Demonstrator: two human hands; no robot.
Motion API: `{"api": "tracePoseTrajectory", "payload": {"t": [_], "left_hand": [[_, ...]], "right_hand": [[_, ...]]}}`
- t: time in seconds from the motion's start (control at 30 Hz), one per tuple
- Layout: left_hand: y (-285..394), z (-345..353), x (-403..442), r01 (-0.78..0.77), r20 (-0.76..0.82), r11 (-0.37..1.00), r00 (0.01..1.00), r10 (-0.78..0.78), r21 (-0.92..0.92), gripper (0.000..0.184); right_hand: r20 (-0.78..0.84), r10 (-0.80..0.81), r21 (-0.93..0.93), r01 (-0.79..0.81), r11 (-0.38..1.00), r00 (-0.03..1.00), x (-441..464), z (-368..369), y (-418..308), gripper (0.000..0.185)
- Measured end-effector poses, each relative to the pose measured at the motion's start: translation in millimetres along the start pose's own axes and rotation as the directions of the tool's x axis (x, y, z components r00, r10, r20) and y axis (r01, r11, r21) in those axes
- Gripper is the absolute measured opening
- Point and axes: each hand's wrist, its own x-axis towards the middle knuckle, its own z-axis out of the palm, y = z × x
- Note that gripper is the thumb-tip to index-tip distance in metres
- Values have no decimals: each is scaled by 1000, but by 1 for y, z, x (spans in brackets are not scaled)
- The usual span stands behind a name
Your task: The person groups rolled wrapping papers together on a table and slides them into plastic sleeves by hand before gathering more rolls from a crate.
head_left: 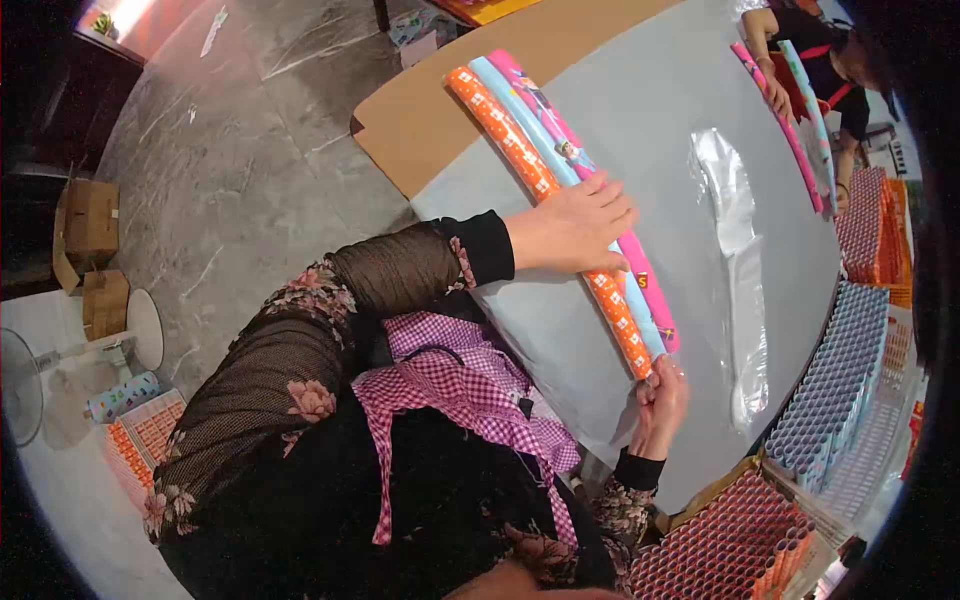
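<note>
Three rolls of wrapping paper lie side by side on the grey table top: an orange roll with white patterns (505, 132), a light blue roll (530, 118) and a pink printed roll (535, 100). My left hand (575, 225) lies flat across the middle of all three, its fingers stretched out over the pink one. At their near ends, my right hand (662, 400) is closed, its fingertips pinched against the ends of the orange and light blue rolls. Exactly what the right fingertips grip is partly hidden. A clear plastic sleeve (735, 270) lies flat to the right.
Across the table (660, 130), a co-worker's hand (775, 92) holds a pink roll (795, 150) beside a light blue one (810, 110). Stacked rolls in crates (830, 370) and a box (725, 535) line the right edge. Cardboard boxes (92, 230) stand on the floor at left.
</note>
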Motion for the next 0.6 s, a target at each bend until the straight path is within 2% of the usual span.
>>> {"api": "tracePoseTrajectory", "payload": {"t": [0.03,0.1,0.13,0.2,0.23,0.3,0.33,0.4,0.5,0.57,0.6], "left_hand": [[-1,1,1,-5,-4,1000,1000,5,6,69],[-1,-6,0,-10,-1,1000,1000,10,-25,67],[-1,-5,0,-9,-8,1000,1000,9,-20,67],[-3,1,0,-47,-156,999,987,47,1,66],[-4,4,0,-44,-162,999,986,44,3,66],[-4,10,0,-56,-220,995,973,72,81,65],[-3,7,1,-57,-219,995,973,73,77,65],[-2,0,1,-25,-28,999,999,26,25,65],[-1,-5,0,-15,-46,999,999,13,-30,64],[-1,-4,-1,-15,-60,999,998,13,-31,63],[0,-4,-1,-21,-73,999,997,19,-30,63]], "right_hand": [[0,0,1,0,1000,1000,-4,2,0,24],[-114,-57,-158,39,987,992,-12,10,-5,17],[-109,-64,-160,46,986,992,-12,8,-4,17],[-120,-96,-295,57,954,988,-16,-3,4,21],[-50,-42,-281,27,959,998,-18,-9,3,16],[-41,-19,-304,5,953,999,-19,-13,9,16],[-32,8,-320,-18,947,999,-21,-11,10,16],[-66,13,-339,-35,940,998,-22,-7,9,14],[-121,16,-387,-62,920,993,-18,-1,7,12],[-110,52,-260,-79,962,993,-17,0,8,10],[-113,54,-261,-82,962,992,-18,-1,7,10]]}}
